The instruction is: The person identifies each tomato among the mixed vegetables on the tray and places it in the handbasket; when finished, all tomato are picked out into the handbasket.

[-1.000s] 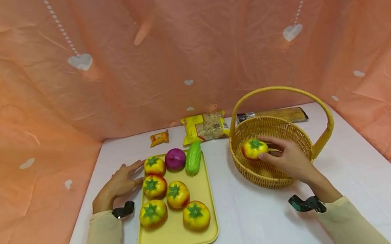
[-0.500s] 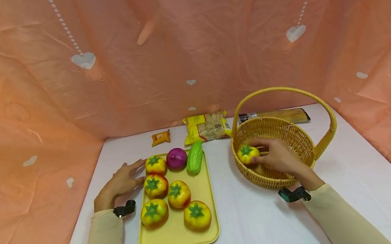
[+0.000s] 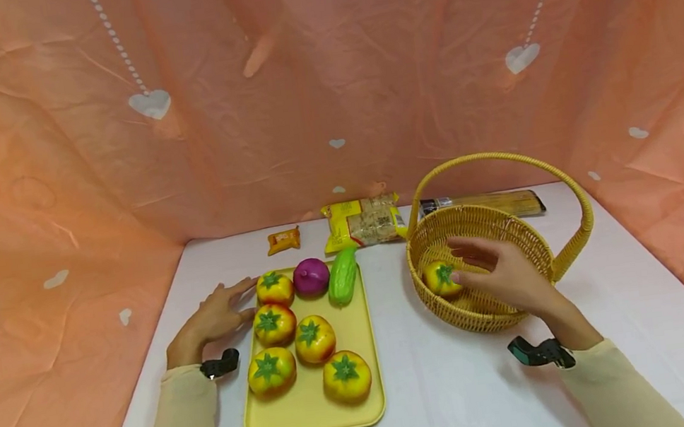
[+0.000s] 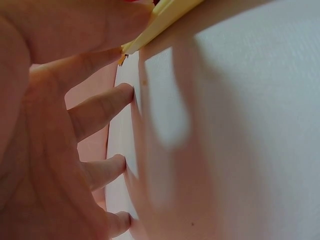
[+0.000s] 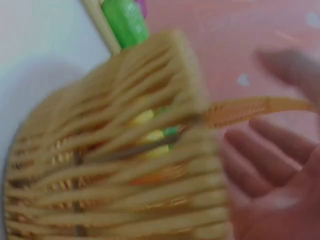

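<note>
A yellow-red toy tomato (image 3: 440, 278) with a green star top lies inside the wicker basket (image 3: 457, 315), near its left wall. My right hand (image 3: 511, 274) is over the basket, fingers spread and thumb apart, just right of that tomato. In the right wrist view, its palm shows past the woven side, with bits of the tomato visible through the gaps. My left hand (image 3: 216, 316) rests at the left edge of the yellow tray (image 3: 306, 417), thumb and forefinger at the rim and the other fingertips down on the white cloth. Several similar tomatoes (image 3: 315, 339) sit on the tray.
A purple onion-like ball (image 3: 311, 278) and a green cucumber-like vegetable (image 3: 343, 277) lie at the tray's far end. Behind stand a small orange packet (image 3: 284, 240), a yellow food bag (image 3: 365, 223) and a bundle of thin sticks (image 3: 507, 204). The basket's tall handle (image 3: 495, 155) arches overhead.
My right hand lowered the tomato into the basket on the left side, let go of it, and has drawn back a little to the right. The left hand stays at the tray.
</note>
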### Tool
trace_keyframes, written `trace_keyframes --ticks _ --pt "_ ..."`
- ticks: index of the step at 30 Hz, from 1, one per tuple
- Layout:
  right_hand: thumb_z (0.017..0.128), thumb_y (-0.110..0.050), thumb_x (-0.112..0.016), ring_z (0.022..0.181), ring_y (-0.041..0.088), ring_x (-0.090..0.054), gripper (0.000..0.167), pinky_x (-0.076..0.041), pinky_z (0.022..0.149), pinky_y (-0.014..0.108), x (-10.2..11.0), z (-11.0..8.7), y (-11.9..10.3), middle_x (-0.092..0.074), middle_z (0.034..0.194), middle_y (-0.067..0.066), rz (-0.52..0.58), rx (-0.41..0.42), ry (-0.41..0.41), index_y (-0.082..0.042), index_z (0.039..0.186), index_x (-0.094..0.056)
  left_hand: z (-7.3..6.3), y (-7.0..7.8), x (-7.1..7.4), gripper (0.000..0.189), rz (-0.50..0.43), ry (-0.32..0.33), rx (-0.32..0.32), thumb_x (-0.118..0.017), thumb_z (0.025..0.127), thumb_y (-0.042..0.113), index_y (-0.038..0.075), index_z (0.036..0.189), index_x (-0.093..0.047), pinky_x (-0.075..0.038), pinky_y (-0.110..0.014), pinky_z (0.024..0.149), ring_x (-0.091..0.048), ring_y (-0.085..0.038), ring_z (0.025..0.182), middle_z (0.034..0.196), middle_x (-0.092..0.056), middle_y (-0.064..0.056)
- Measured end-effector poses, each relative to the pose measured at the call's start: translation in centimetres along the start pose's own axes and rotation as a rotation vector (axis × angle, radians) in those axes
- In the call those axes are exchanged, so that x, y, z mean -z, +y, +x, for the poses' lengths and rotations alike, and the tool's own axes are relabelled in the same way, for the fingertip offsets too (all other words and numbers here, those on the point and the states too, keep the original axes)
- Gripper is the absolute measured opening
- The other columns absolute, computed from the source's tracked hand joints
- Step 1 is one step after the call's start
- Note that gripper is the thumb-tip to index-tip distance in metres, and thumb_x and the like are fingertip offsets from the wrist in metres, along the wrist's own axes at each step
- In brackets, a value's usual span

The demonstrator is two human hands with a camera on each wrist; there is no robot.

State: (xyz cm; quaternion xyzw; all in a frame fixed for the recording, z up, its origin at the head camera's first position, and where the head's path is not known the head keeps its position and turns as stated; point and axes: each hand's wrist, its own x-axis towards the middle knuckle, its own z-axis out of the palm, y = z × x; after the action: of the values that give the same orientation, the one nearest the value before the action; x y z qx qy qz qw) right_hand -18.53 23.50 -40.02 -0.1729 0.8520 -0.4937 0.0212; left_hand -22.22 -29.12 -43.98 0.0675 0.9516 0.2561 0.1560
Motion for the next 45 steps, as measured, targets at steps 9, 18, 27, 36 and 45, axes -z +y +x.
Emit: trace_keyframes --ticks 9,18,27,36,45 --pt "0.105 0.006 -0.065 0.139 0.014 -0.068 0.054 -0.055 0.113 0.028 -0.3 -1.5 -1.0 -0.068 0.154 0.006 0.497 0.226 -0.163 0.011 0.157 -0.051 -0.1 0.0 0.0 0.076 0.015 0.007 0.006 -0.07 0.101 0.029 0.014 0.17 -0.042 -0.008 -0.092 0.119 -0.012 -0.069 0.159 0.173 -0.039 -0.027" --pt "0.105 -0.01 -0.074 0.141 0.019 -0.067 0.056 -0.055 0.115 0.032 -3.7 -2.1 -1.6 -0.067 0.154 0.013 0.601 0.248 -0.291 0.011 0.153 -0.055 0.0 0.0 -0.1 0.076 -0.002 0.002 0.011 -0.071 0.101 0.029 0.015 0.17 -0.041 -0.005 -0.09 0.121 -0.011 -0.068 0.16 0.173 -0.039 -0.026" --pt "0.1 -0.011 -0.081 0.141 0.018 -0.066 0.059 -0.052 0.12 0.043 -9.1 -2.5 -1.6 -0.063 0.154 0.027 0.461 0.151 -0.406 -0.004 0.154 -0.061 0.1 0.0 0.1 0.075 0.009 0.002 0.001 -0.07 0.102 0.03 0.015 0.17 -0.042 -0.007 -0.091 0.12 -0.011 -0.068 0.16 0.174 -0.038 -0.025" --pt "0.094 -0.018 -0.089 0.141 0.021 -0.066 0.063 -0.051 0.121 0.033 -13.5 -2.1 -2.0 -0.068 0.152 0.015 0.321 0.172 -0.483 -0.006 0.151 -0.065 0.0 0.1 0.0 0.076 -0.003 0.002 -0.001 -0.071 0.101 0.028 0.014 0.169 -0.042 -0.006 -0.091 0.12 -0.011 -0.069 0.16 0.173 -0.039 -0.026" --pt "0.091 -0.024 -0.093 0.128 0.011 -0.072 0.061 -0.057 0.114 0.034 -16.1 -1.4 -2.6 -0.075 0.144 0.002 0.146 0.268 -0.401 -0.01 0.145 -0.071 0.0 0.0 0.0 0.076 -0.015 -0.001 -0.004 -0.071 0.101 0.027 0.014 0.17 -0.041 -0.003 -0.089 0.121 -0.009 -0.067 0.161 0.174 -0.039 -0.025"
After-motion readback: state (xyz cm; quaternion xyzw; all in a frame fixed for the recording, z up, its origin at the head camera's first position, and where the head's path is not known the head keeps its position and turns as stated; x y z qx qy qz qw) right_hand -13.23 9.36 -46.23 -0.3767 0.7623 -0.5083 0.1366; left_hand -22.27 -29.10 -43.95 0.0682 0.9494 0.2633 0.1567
